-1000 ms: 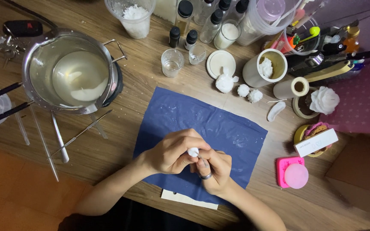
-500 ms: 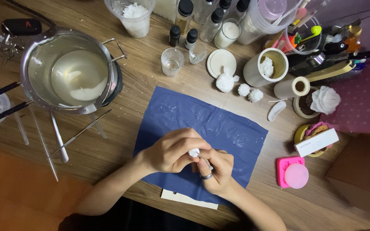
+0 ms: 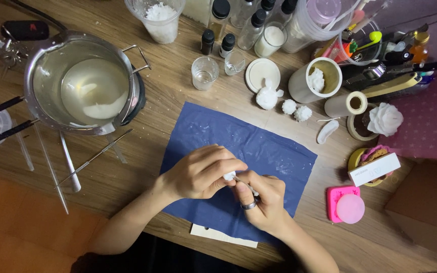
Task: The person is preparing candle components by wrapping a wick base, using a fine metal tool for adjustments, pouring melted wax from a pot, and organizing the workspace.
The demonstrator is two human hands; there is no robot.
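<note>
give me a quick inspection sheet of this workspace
surface: wooden table with a creased blue sheet under the hands
job's things: small white wax piece; thin metal tool
clutter: steel pot of melted white wax, clear glass cup, dark-capped bottles, pink silicone mould, white wax flower
hands: left hand pinches the wax piece; right hand, ringed, holds the tool
cables: dark cable at top left
surroundings: nothing seen

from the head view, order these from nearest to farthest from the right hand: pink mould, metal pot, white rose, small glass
From the right hand:
1. Pink mould, to its right near the table's front.
2. Small glass, up beyond the blue cloth.
3. White rose, far right.
4. Metal pot, far left.
</note>
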